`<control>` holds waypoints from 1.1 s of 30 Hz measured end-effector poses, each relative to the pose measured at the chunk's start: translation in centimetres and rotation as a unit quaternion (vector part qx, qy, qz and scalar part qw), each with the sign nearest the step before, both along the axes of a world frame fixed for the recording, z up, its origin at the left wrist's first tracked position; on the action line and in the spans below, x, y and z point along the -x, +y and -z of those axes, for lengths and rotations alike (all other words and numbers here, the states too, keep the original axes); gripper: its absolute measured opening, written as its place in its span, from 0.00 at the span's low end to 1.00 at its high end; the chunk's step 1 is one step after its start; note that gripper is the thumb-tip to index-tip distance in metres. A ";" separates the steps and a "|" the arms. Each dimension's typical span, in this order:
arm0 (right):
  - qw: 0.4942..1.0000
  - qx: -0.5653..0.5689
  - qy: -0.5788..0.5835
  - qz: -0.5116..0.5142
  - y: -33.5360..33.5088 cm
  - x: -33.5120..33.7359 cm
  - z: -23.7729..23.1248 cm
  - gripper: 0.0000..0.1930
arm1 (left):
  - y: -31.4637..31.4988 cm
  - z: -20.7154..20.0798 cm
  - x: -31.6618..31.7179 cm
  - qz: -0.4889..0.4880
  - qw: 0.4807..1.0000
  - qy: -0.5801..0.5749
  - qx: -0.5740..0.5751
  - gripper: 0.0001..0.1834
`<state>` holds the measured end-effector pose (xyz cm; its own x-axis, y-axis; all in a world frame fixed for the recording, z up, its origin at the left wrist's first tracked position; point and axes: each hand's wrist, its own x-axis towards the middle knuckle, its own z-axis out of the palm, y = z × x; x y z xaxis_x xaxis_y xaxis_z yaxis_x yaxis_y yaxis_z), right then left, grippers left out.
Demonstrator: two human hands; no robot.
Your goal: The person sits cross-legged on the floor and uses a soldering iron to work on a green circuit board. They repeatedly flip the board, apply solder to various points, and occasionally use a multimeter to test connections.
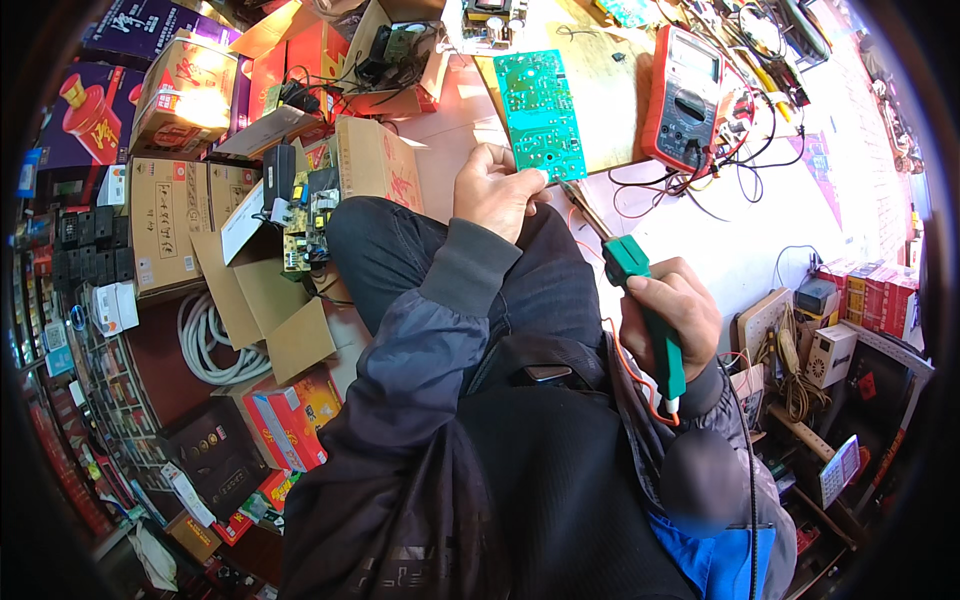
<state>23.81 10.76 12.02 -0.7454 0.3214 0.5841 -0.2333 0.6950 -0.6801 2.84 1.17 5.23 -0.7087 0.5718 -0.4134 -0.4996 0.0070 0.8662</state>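
Between the thumb and fingers of my left hand (pixel 498 190) is the near end of a green circuit board (pixel 540 110), its solder side facing up. My right hand (pixel 672 312) is wrapped round the green handle of a soldering iron (pixel 630 262). The iron's metal shaft points up and left, and its tip is at the board's lower right edge, close to my left thumb. Whether the tip touches the board, I cannot tell. An orange wire (pixel 632 372) runs by the handle's rear end.
Right of the board lies a red multimeter (pixel 686 95) with tangled leads, on a workbench (pixel 690 225). A yellowish board (pixel 610 105) lies under the circuit board's far part. Open cardboard boxes (pixel 262 290) and a populated circuit board (pixel 312 215) stand at left. White coiled cable (pixel 205 345) lies below.
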 end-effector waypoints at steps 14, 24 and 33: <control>0.991 0.082 0.058 0.092 0.6 -1.7 0.3 0.20 | -0.5 -1.4 0.9 0.032 0.998 -0.048 -0.023 0.11; 0.947 0.272 0.084 0.146 0.3 -1.2 -0.2 0.22 | -0.4 -3.0 2.0 0.067 0.997 -0.020 -0.031 0.10; 0.924 0.317 0.137 0.168 1.9 2.1 0.0 0.20 | 0.3 -6.9 3.2 0.093 0.995 0.021 -0.022 0.14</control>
